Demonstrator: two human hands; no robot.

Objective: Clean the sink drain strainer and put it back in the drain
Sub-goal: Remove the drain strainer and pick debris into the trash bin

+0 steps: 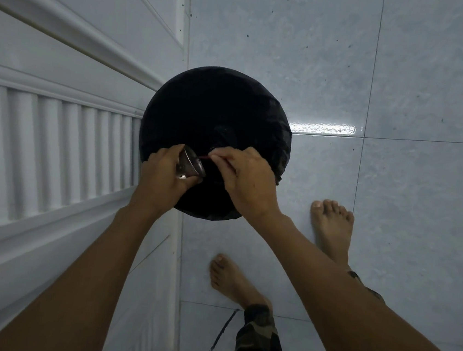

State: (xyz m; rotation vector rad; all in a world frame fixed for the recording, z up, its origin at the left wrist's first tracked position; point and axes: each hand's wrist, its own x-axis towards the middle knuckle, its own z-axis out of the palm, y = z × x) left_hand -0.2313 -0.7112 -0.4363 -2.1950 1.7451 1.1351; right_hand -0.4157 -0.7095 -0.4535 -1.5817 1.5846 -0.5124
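Head view: left hand [164,174] grips the metal drain strainer [190,166], tilted over the black-lined bin [218,102]. Right hand [248,177] pinches a thin reddish pick [205,157], tip at the strainer. Best to keep the strainer above the bin opening so loosened debris drops inside.

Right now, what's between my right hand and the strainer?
Head view: a thin reddish strand, pinched by the right hand, reaching the strainer in the left hand.

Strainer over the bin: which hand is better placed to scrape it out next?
Probably the right hand: it pinches a thin red stick pointed at the strainer, while the left hand grips the strainer above the black-lined bin.
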